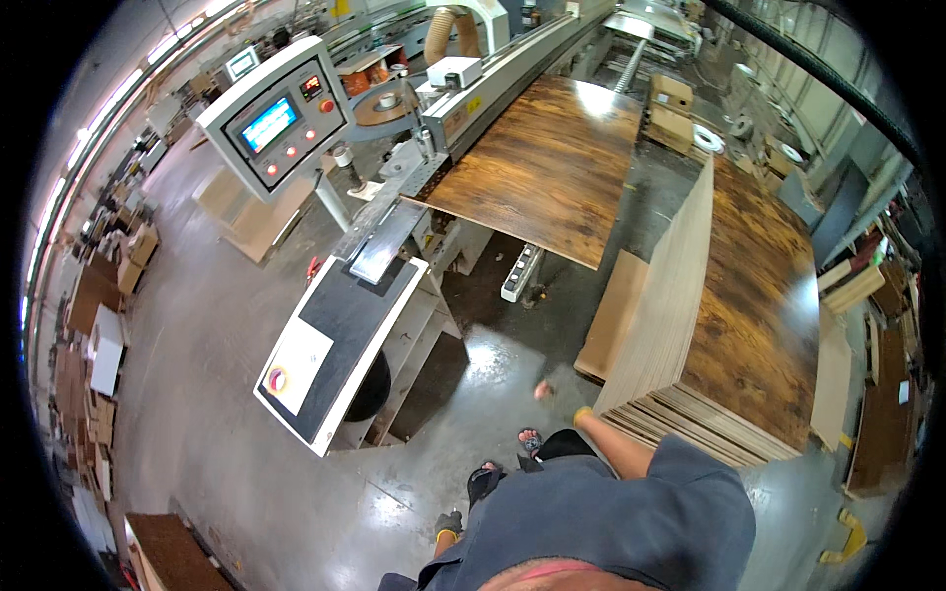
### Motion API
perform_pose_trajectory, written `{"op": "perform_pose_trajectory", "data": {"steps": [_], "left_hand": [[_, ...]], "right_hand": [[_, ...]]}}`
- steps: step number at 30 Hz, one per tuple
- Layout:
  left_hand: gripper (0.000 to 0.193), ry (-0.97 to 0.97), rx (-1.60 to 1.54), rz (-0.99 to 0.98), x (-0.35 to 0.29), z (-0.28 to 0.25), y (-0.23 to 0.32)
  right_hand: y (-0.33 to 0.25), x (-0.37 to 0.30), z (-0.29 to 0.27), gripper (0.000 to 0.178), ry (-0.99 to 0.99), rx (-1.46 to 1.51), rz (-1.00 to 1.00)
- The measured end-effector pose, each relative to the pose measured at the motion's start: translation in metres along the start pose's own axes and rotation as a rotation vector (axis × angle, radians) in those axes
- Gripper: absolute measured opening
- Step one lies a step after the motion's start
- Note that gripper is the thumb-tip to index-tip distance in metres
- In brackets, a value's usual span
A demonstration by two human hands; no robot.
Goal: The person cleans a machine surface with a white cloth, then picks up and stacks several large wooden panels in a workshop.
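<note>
My left hand [448, 523], in a dark glove with a yellow cuff, hangs low at my left side, away from the furniture. Its fingers are too small to make out. My right hand [564, 402] reaches forward over the floor, smeared by motion, with a yellow cuff at the wrist; nothing shows clearly in it. Nearest to it is a tall stack of wood-grain panels [754, 295] on my right, with pale edges facing me. Ahead, a large brown wood-grain panel [552, 158] lies on the machine [473, 116], its near end jutting out past the support.
A control panel [276, 118] with a lit screen stands on a post at left. Below it is a white-edged stand [345, 345] with a tape roll [279, 379]. A cardboard sheet [613, 310] lies beside the stack. Cardboard boxes [670, 113] sit beyond.
</note>
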State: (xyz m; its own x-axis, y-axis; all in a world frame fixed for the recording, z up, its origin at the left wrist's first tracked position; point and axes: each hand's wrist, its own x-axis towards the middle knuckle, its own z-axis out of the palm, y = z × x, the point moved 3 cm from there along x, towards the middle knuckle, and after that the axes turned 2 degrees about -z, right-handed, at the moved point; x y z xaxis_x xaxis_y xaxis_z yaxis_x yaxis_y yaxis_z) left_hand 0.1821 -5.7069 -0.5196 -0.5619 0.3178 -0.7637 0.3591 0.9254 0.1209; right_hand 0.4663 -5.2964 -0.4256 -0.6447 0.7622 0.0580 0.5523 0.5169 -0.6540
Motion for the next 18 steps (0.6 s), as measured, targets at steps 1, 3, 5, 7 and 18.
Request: {"op": "perform_pose_trajectory", "data": {"steps": [1, 3, 5, 7, 18], "left_hand": [[0.054, -0.008, -0.016, -0.009, 0.005, -0.003, -0.001], [0.056, 0.004, -0.237, -0.060, 0.052, -0.007, -0.056], [0.061, -0.156, -0.391, -0.018, 0.053, -0.002, -0.040], [0.069, -0.068, -0.135, 0.152, 0.075, -0.016, -0.039], [0.053, 0.158, 0.066, 0.364, 0.081, -0.061, 0.028]], "right_hand": [[-0.028, -0.027, -0.005, 0.034, -0.102, 0.047, 0.063], [-0.110, -0.048, -0.020, 0.034, -0.218, 0.093, 0.102], [-0.133, -0.091, -0.046, 0.021, -0.017, 0.065, 0.091], [-0.117, -0.117, -0.076, 0.021, 0.103, -0.114, 0.137], [0.049, -0.282, -0.316, 0.038, 0.715, -0.461, 0.500]]}}
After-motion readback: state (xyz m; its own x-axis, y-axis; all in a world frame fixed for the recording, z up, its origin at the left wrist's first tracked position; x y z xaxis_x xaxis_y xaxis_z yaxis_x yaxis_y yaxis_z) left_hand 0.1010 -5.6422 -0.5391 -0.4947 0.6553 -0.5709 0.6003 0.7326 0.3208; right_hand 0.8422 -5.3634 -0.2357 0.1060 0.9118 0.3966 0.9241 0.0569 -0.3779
